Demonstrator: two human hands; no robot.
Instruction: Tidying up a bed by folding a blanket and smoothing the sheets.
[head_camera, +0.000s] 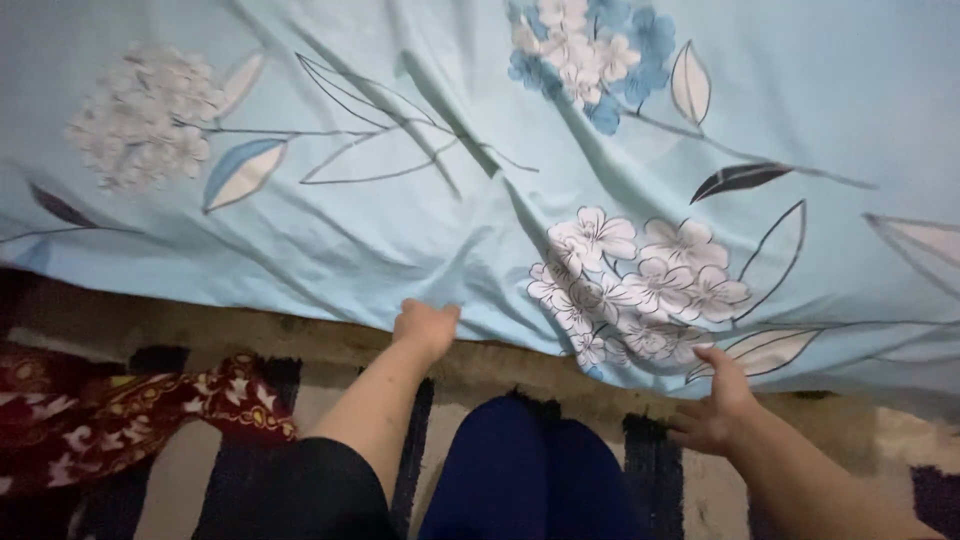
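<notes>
Pale blue floral sheet (400, 250): we pinch its lower edge w/ left hand (425, 328), fingers closed on fabric, creases pulled tight; right hand (715, 405) open, fingertips touching the hem.

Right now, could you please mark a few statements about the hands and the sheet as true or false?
1. The left hand grips the edge of the light blue flowered sheet. True.
2. The right hand is a closed fist on top of the sheet. False: its fingers are spread, at the sheet's lower edge.
3. A dark red patterned cloth lies on the striped rug to the left. True.
4. The sheet is plain white. False: it is light blue with printed flowers and leaves.
</notes>
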